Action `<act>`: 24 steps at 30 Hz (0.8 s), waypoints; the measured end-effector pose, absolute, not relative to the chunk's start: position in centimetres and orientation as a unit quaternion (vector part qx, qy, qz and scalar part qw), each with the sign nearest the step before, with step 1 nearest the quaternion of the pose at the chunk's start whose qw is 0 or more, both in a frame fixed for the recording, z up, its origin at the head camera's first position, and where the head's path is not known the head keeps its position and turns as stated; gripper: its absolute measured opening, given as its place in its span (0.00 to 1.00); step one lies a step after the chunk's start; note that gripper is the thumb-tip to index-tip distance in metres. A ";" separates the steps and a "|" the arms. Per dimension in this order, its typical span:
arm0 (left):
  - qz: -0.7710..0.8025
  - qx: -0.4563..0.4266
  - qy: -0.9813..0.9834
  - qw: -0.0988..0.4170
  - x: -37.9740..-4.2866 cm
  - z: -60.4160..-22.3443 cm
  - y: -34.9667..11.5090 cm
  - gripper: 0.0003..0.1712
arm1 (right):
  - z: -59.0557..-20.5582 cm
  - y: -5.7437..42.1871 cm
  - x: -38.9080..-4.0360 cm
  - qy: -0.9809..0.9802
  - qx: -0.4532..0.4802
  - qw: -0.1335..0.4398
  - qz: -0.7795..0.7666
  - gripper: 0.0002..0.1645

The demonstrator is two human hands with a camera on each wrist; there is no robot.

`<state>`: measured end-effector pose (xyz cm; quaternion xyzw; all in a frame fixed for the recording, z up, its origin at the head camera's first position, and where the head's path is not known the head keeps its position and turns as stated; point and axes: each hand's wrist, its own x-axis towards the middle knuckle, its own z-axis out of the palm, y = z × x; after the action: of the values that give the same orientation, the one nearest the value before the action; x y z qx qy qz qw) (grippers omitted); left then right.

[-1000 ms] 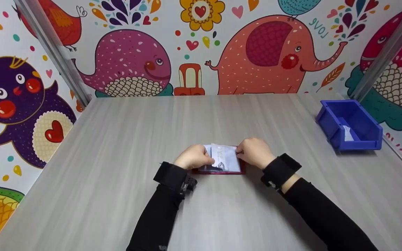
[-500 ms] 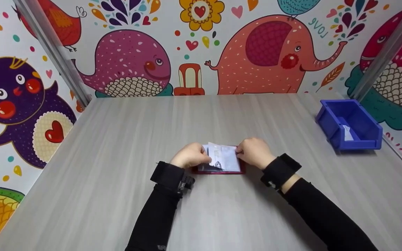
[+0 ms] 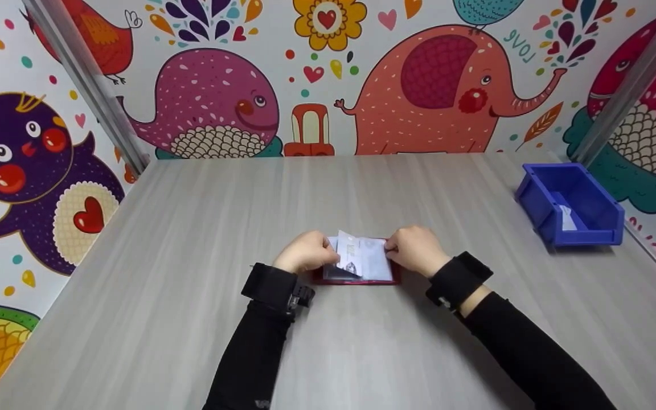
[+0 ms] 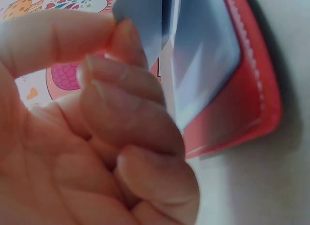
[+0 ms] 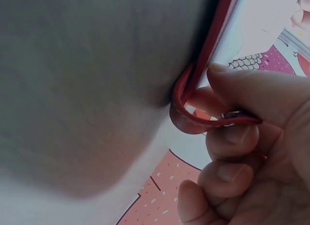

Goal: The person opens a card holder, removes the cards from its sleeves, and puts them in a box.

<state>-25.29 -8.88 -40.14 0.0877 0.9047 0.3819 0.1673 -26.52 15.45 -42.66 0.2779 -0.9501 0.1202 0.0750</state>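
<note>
Well, closest to my head camera, two black sleeves (image 3: 251, 353) come in from below, each ending at one black wristband (image 3: 271, 287). Just past these I have two hands at work. The left hand (image 3: 308, 252) pinches one raised pale leaf (image 3: 351, 256) between thumb and finger; the right hand (image 3: 418, 249) grips one red strap (image 5: 191, 124), its end caught between thumb and curled fingers. Between the hands, one red cover (image 4: 242, 109) lies spread on the grey table (image 3: 220, 216), the leaf standing up from it. The hands hide parts of its two sides, so I cannot count the sheets. Farther off to the right, well apart from both hands, I see one blue bin (image 3: 587, 236) with at least one white paper (image 3: 567, 218) inside. Behind, two metal posts (image 3: 86, 85) flank a printed back wall, where I count one purple whale (image 3: 208, 91) and one orange elephant (image 3: 430, 125).
</note>
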 end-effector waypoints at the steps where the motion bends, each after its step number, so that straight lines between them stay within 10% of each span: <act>1: 0.384 0.085 0.904 0.167 -25.3 -40.1 -8.9 0.15 | -42.7 15.5 -26.5 -0.950 0.279 0.075 0.122 0.02; 24: 0.466 0.115 0.875 0.068 -24.4 -38.2 -9.0 0.16 | -40.4 16.8 -26.2 -0.926 0.266 0.093 0.253 0.08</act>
<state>-24.39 -8.96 -38.16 0.1146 0.8749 0.4657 0.0679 -26.18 16.83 -40.45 0.2657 -0.9255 0.2534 0.0927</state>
